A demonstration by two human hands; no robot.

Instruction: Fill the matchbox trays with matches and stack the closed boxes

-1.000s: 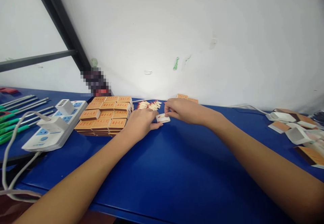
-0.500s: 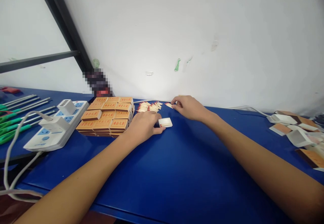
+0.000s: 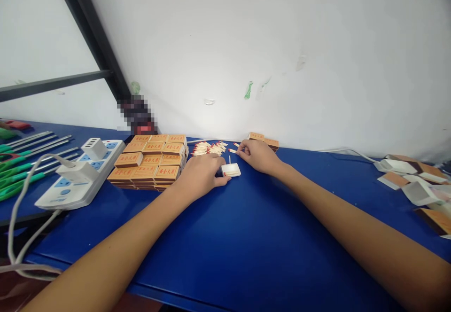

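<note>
My left hand (image 3: 202, 175) grips the left end of a small white matchbox tray (image 3: 232, 170) between thumb and fingers. Some red shows inside the tray at its left end. My right hand (image 3: 259, 156) is just beyond and to the right of the tray, its fingertips pinched on matches (image 3: 233, 151) with red heads; how many cannot be made out. A loose match (image 3: 230, 159) appears right behind the tray. Further back lies a pile of loose matches (image 3: 209, 148), behind my left hand.
Stacked orange matchboxes (image 3: 148, 161) stand left of my left hand. More matchboxes (image 3: 271, 143) lie by the wall behind my right hand. A power strip (image 3: 81, 175) and green-handled tools (image 3: 24, 166) are at the left. Opened matchbox parts (image 3: 419, 190) lie at the right on the blue table (image 3: 268, 246).
My right hand has moved slightly nearer the tray, now with matches in its fingertips, and matchboxes behind it have come into sight. My left hand stays on the tray.
</note>
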